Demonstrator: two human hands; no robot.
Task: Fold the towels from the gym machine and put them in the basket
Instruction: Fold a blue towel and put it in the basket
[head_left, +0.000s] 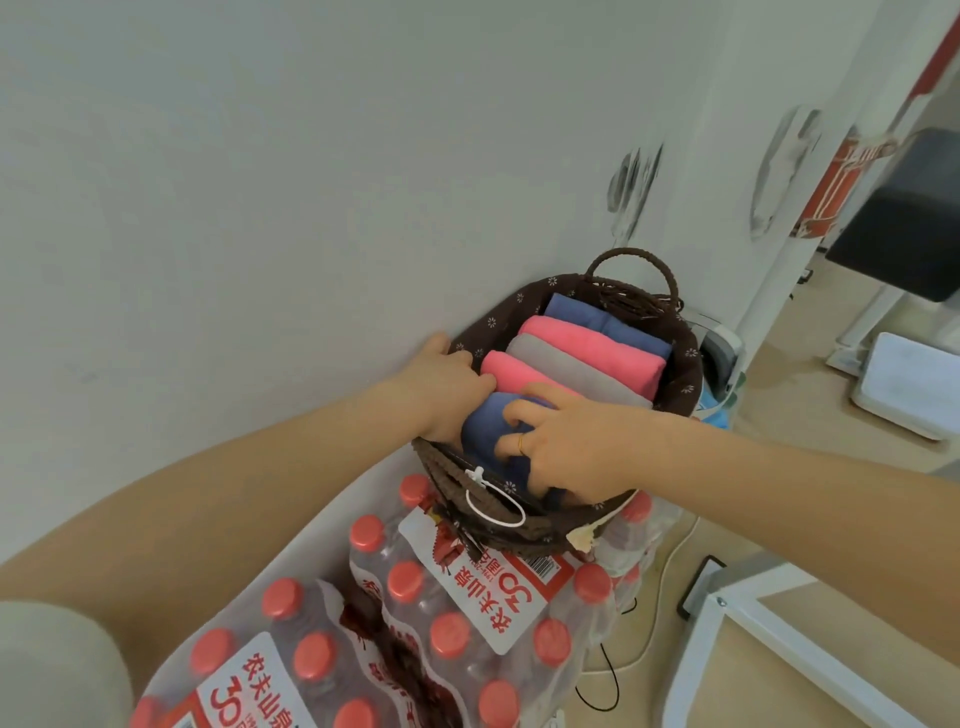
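Head view. Both forearms reach forward and down into the brown wicker basket (680, 384), which sits on shrink-wrapped packs of red-capped water bottles (467, 623) against the white wall (260, 182).

Left hand (447, 384): palm down at the basket's wall-side rim, fingers extended and tucked between the rim lining and the near blue towel (488, 431); fingertips hidden, touching the cloth, no curl visible.

Right hand (561, 441): ring on one finger, fingers bent over the top of the near blue towel, clasping it from the right; thumb side lies toward the near pink towel (506, 371).

Towel row, near to far: blue under the hands, pink, grey towel (550, 361), second pink towel (587, 345), far blue towel (608, 327) beside the upright far handle (634, 260). All folded, standing on edge, packed touching.

Room: basket nearly full; the wall is tight on its left side, open floor (810, 405) to the right. The near handle (467, 483) lies folded down with a white tag loop (493, 506) on it.
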